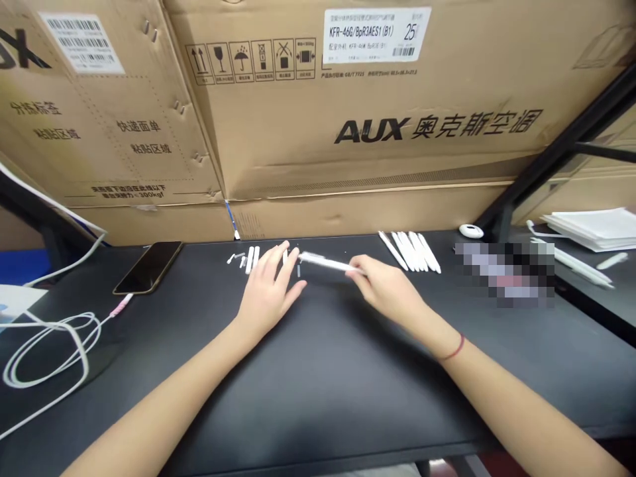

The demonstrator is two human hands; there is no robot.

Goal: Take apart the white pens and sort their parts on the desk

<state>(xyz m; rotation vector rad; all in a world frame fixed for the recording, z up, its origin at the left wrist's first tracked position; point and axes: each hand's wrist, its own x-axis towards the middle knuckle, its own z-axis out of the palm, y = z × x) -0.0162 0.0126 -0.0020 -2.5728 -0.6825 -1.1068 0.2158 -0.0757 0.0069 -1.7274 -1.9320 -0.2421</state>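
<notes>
1. Currently, the left hand (268, 293) is released: it lies palm down on the black bench (318, 391), with its fingers (278, 255) spread toward the far edge.
2. The right hand (388, 289) is grasping a white pen (325, 263) between thumb and fingertips. The pen points left, its tip just beside the left hand's fingers.
3. Short white sticks (253, 260) and small white pieces (236, 258) lie loose along the far edge, left of the left hand. A small clear piece (299, 270) lies between the hands.
4. Progress, as laid out: long white pens (410, 252) lie side by side along the far edge, right of centre. The loose sticks and pieces remain unjoined.
5. Whether the held pen is complete cannot be determined.
6. Also present: a phone (148, 267) and white cable (50, 351) near the left edge, and cardboard boxes (348, 99) beyond the far edge.
</notes>
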